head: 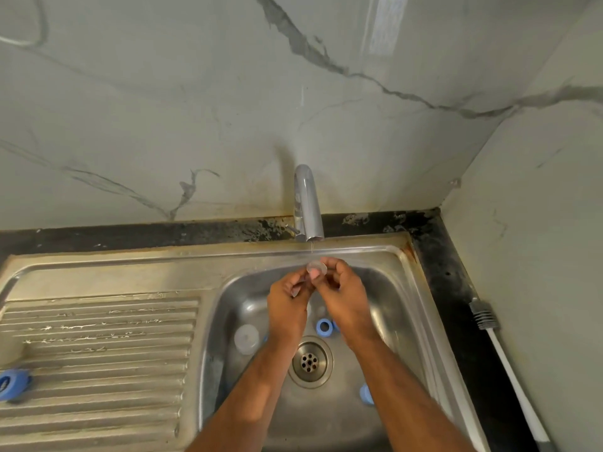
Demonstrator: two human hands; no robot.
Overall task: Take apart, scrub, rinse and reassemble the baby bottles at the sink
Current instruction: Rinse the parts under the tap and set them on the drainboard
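Holding a small clear teat (pixel 316 266) up under the tap (pixel 308 207), both hands pinching it: left hand (pixel 288 298) gripping from the left, right hand (pixel 346 288) from the right, fingers curled round its rim. Keeping it right beneath the thin trickle (pixel 312 246), probably for rinsing. Sitting at the far side of the sink (pixel 385 282), just above the hands. Lying below in the basin, likely awaiting their turn: a blue ring (pixel 323 326), a clear cap (pixel 247 339) near the drain (pixel 310 361), another blue piece (pixel 367 394) nearer right. Resting on the drainboard at far left, a blue part (pixel 13 383). Leaning on the desk (pixel 456 288) at right, a bottle brush (pixel 509 363).
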